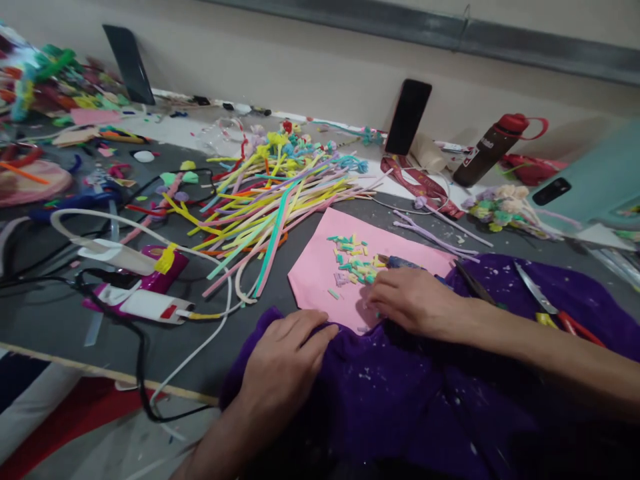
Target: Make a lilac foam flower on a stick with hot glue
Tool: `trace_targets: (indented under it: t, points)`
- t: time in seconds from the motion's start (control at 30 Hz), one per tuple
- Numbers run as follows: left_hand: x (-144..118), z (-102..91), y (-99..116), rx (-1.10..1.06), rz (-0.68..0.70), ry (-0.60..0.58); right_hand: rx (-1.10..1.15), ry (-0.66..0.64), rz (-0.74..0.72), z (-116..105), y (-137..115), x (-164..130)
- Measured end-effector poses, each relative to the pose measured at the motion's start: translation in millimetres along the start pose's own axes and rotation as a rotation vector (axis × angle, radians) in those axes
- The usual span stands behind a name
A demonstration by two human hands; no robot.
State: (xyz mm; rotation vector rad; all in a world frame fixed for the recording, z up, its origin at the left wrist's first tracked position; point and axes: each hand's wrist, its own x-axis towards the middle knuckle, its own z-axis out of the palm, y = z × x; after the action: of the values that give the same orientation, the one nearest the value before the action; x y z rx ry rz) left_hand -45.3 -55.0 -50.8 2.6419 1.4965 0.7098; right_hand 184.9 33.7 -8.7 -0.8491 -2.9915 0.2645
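My left hand is on a purple cloth at the near edge of a pink sheet. Its thumb and fingers close on the cloth's edge. My right hand is over the sheet's right part, fingers curled down with their tips hidden; what they hold, if anything, does not show. Just left of them lie many small cut pieces in yellow, green and lilac. A dark blue tool with a metal tip lies just beyond my right hand, partly covered by it.
Fuzzy coloured stems are heaped beyond the sheet. Scissors with red-and-yellow handles and dark pliers lie on the cloth at right. White plugs and cables spread at left. Two phones and a bottle stand by the wall.
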Motion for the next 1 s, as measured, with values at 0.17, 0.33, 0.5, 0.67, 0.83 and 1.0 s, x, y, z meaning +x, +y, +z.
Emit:
trace_targets:
  t: [0.17,0.33,0.5,0.67,0.83,1.0]
  points:
    - [1,1.1,-1,0.01,0.011,-0.048,-0.126,0.003,0.033,10,4,7]
    - [-1,1.0,-1,0.003,0.012,-0.061,-0.043,-0.013,0.034,5,4,4]
    - [0,1.2,-1,0.012,0.01,-0.09,-0.065,-0.056,-0.015,9,-5,12]
    - [1,-0.3,0,-0.006,-0.009,-0.089,-0.154,-0.013,0.061,11,16,40]
    - [1,0.1,0,-0.033,-0.016,-0.07,-0.179,0.07,0.144,4,25,48]
    - [-2,2.2,-1,-0.026,-0.016,-0.061,-0.18,0.177,0.095,5,29,69]
